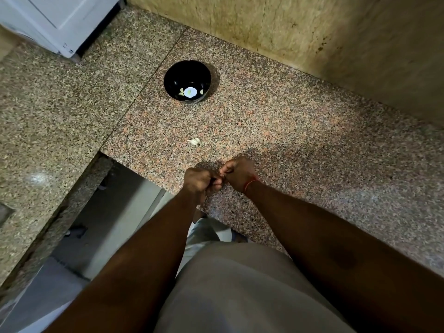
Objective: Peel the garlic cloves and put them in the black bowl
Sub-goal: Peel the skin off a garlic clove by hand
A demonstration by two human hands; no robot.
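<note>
A speckled granite counter [276,131] in pink, brown and black fills most of the view, and a straight seam is seen running diagonally across it from the back wall towards the near edge. To the left of the seam the stone is greyer and greener, with a pale glare spot on its polish. The counter is bounded at the back and right by a wall [312,30] of yellowish marbled slabs, marked with dark spots and streaks. A white cabinet or appliance [55,18] is seen at the top left corner, standing on or against the counter. Below the near left edge a gap opens onto a lower, dim grey floor area. The black bowl [187,81] is set on the counter well behind the hands, close to the seam; a white motif and a few pale peeled cloves [181,93] are seen inside it. One unpeeled garlic clove [194,141] lies alone on the stone between the bowl and the hands. Just over the near edge, the left hand [198,181] and the right hand [237,173] are held together, both with fingers curled tightly and fingertips meeting; something small is pinched between them, but what it is cannot be told. A red thread [249,185] is worn at the right wrist.
</note>
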